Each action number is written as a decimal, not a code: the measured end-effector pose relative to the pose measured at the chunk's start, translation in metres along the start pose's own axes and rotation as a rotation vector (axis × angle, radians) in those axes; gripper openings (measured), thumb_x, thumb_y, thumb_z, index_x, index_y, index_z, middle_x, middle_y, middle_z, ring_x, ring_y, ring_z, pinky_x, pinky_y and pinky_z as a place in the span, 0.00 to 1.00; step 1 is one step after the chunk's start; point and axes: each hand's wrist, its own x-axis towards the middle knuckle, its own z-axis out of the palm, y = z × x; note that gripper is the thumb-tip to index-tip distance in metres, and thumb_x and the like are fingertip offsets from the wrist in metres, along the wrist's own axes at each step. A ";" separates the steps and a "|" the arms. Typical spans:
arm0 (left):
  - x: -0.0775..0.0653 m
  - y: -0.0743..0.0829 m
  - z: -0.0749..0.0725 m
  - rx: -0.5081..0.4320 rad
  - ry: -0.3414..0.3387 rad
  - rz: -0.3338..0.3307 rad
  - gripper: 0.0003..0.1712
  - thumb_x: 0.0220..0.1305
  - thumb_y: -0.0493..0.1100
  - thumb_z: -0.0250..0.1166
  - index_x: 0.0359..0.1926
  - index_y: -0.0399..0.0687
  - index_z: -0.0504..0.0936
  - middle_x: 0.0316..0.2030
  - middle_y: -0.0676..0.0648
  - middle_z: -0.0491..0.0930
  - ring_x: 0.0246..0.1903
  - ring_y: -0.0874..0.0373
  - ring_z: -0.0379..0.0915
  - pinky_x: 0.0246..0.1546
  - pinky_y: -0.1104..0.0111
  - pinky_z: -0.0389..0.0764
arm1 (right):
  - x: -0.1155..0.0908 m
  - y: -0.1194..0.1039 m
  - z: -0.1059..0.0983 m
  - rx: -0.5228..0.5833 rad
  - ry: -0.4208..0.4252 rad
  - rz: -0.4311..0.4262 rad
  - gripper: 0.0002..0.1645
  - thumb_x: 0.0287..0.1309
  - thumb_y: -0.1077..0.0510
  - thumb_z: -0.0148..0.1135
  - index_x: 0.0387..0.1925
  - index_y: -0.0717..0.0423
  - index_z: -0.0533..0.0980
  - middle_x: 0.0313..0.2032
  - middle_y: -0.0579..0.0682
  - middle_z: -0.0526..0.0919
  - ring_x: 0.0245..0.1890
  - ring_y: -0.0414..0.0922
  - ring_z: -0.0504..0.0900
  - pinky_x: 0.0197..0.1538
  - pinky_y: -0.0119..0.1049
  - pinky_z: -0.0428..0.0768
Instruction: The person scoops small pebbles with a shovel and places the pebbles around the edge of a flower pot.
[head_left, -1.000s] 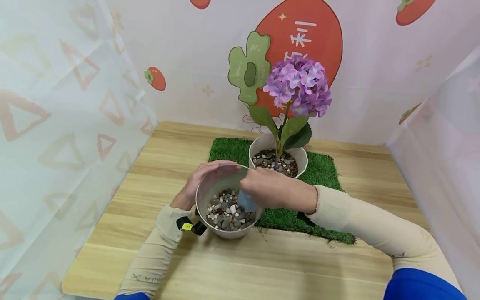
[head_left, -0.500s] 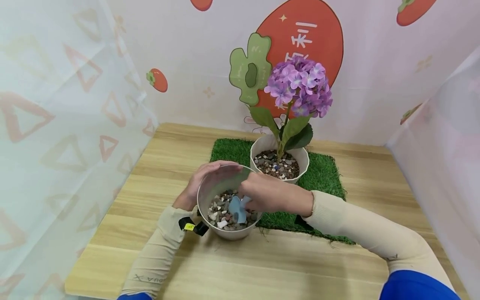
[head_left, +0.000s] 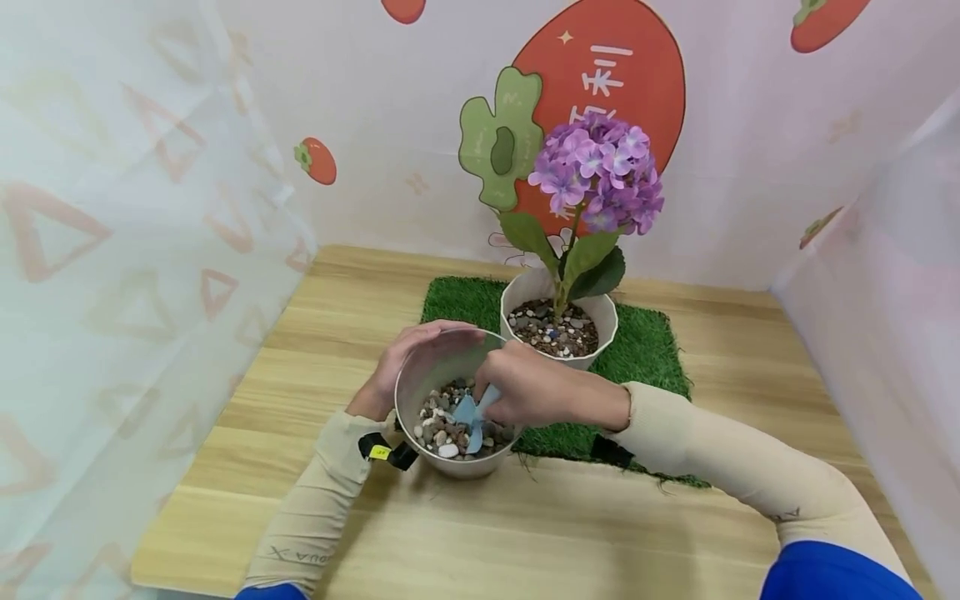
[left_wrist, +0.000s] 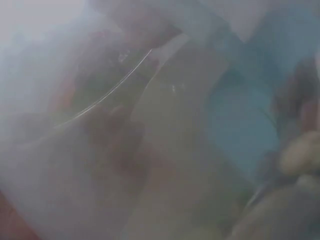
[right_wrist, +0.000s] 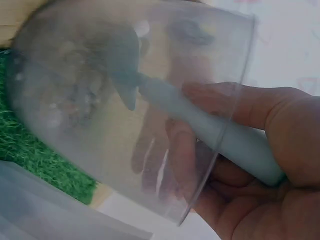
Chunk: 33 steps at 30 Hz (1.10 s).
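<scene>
A translucent plastic container (head_left: 459, 471) leans toward me on the table, with mixed pebbles (head_left: 442, 432) at its bottom. My left hand (head_left: 392, 371) holds its left and far side, and some of its fingers show through the wall in the right wrist view. My right hand (head_left: 534, 387) reaches in over the rim and grips the light blue handle of a small trowel (right_wrist: 200, 125). The blade lies among the pebbles. In the left wrist view the trowel blade (left_wrist: 245, 125) appears blurred through the plastic, beside several stones.
Behind the container, a white pot (head_left: 606, 333) with soil and pebbles holds a purple hydrangea (head_left: 596, 171). The pot stands on a green turf mat (head_left: 648, 350). Bare wood tabletop (head_left: 525, 533) lies in front. Printed curtains (head_left: 375, 217) close off the back and sides.
The trowel has shifted from the container's right side toward the middle of the pebbles, and its blade has turned. Pebbles have moved about. My left hand and the container stay nearly in place.
</scene>
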 end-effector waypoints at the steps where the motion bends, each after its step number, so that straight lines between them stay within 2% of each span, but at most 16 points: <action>1: 0.000 0.000 0.000 0.002 -0.001 -0.002 0.28 0.75 0.42 0.31 0.65 0.32 0.67 0.64 0.31 0.69 0.68 0.37 0.61 0.72 0.43 0.54 | 0.000 0.001 0.001 0.012 0.004 0.005 0.05 0.46 0.63 0.69 0.28 0.53 0.86 0.26 0.43 0.88 0.15 0.28 0.75 0.26 0.21 0.77; 4: -0.001 -0.001 0.000 -0.015 0.003 -0.008 0.28 0.75 0.42 0.31 0.65 0.31 0.67 0.64 0.31 0.69 0.68 0.37 0.61 0.73 0.44 0.55 | 0.001 0.004 0.006 0.022 0.019 0.011 0.05 0.47 0.62 0.69 0.29 0.53 0.86 0.28 0.43 0.89 0.18 0.27 0.77 0.29 0.19 0.78; 8: -0.001 -0.001 -0.001 -0.038 -0.008 0.000 0.28 0.75 0.41 0.30 0.64 0.29 0.67 0.64 0.31 0.70 0.68 0.38 0.62 0.72 0.45 0.57 | -0.002 0.006 0.008 0.097 0.029 0.053 0.06 0.48 0.59 0.71 0.31 0.53 0.86 0.30 0.45 0.90 0.20 0.28 0.80 0.29 0.20 0.79; 11: 0.000 -0.001 -0.001 -0.042 -0.021 0.014 0.29 0.75 0.40 0.30 0.64 0.29 0.67 0.63 0.31 0.70 0.68 0.38 0.62 0.72 0.46 0.58 | -0.006 0.005 0.006 0.142 0.041 0.084 0.05 0.48 0.57 0.72 0.31 0.52 0.86 0.28 0.43 0.89 0.20 0.28 0.80 0.25 0.22 0.79; 18: 0.002 -0.002 0.000 -0.047 -0.032 0.021 0.29 0.75 0.41 0.30 0.64 0.28 0.66 0.63 0.29 0.69 0.67 0.37 0.62 0.73 0.46 0.57 | -0.019 0.010 0.003 0.179 0.109 0.037 0.08 0.50 0.55 0.72 0.33 0.53 0.86 0.23 0.40 0.86 0.11 0.27 0.71 0.14 0.23 0.71; 26: 0.004 -0.003 0.001 -0.079 -0.055 0.025 0.29 0.75 0.42 0.31 0.64 0.27 0.65 0.64 0.29 0.68 0.68 0.36 0.60 0.73 0.45 0.55 | -0.031 0.011 0.001 0.210 0.170 0.042 0.10 0.53 0.54 0.71 0.36 0.53 0.86 0.20 0.37 0.84 0.09 0.27 0.69 0.12 0.23 0.68; 33: 0.003 -0.006 0.000 -0.077 -0.064 0.046 0.30 0.75 0.41 0.29 0.64 0.26 0.65 0.63 0.28 0.68 0.68 0.35 0.61 0.72 0.44 0.56 | -0.040 0.010 0.003 0.235 0.236 0.070 0.09 0.52 0.53 0.72 0.35 0.50 0.86 0.23 0.38 0.85 0.13 0.28 0.71 0.15 0.24 0.74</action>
